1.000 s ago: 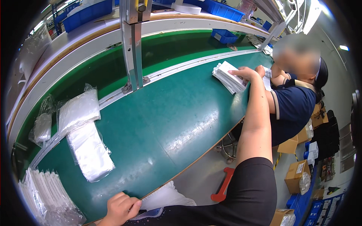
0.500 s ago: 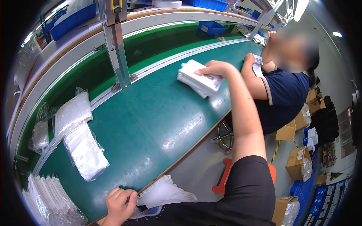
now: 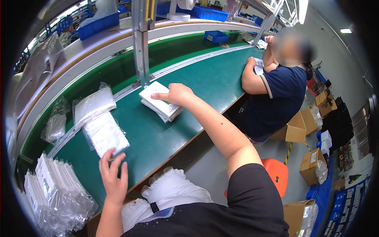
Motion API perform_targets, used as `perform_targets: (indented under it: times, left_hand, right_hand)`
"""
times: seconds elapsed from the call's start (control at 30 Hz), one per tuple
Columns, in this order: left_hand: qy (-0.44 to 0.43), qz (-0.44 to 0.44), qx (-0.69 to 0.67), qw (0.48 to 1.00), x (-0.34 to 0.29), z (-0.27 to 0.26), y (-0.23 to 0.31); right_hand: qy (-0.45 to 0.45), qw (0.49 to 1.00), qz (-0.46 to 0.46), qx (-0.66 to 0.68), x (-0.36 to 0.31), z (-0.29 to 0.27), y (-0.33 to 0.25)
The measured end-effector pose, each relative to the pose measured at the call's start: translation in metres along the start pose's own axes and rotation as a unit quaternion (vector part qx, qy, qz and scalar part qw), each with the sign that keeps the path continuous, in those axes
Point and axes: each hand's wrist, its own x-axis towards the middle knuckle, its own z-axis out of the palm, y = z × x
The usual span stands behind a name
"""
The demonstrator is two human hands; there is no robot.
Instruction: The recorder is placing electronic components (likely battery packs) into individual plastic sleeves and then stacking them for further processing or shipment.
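Observation:
My right hand [image 3: 177, 96] is closed on a small stack of white flat boxes [image 3: 161, 108], thumb on top and the other fingers hidden at the far side. The stack sits over the green tabletop, near the metal post; whether it touches the table I cannot tell. My left hand [image 3: 114, 175] is raised with fingers apart, holding nothing. Just beyond its fingertips lies a pile of clear plastic bags [image 3: 104, 134], with a second bundle of bags [image 3: 94, 106] overlapping behind it. At the lower left stands a row of white flat boxes in clear bags [image 3: 59, 193].
A metal post [image 3: 141, 55] rises at the table's back rail. A co-worker [image 3: 280, 98] in a navy shirt sits to the right, holding a white paper [image 3: 258, 66]. An orange stool [image 3: 275, 175] and cardboard boxes [image 3: 312, 168] stand on the floor. A blue bin [image 3: 216, 36] lies at the back.
My right hand has brought the white box stack leftward along the table. My left hand has lifted from the table edge toward the plastic bags and its curled fingers have spread.

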Motion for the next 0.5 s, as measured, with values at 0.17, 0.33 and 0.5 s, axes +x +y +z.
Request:
perform_targets:
  times: [0.17, 0.33, 0.5]
  left_hand:
    - [-0.048, -0.024, 0.135, 0.989, 0.003, -0.014, -0.038]
    - [-0.05, -0.023, 0.105, 0.993, 0.01, -0.016, -0.058]
    - [-0.046, 0.01, 0.115, 0.992, 0.016, -0.021, -0.048]
  right_hand:
    - [0.217, 0.971, -0.061, -0.084, -0.03, 0.016, -0.027]
    - [0.212, 0.962, -0.086, -0.149, -0.03, 0.04, -0.032]
    - [0.316, 0.943, -0.107, -0.001, -0.04, 0.038, -0.025]
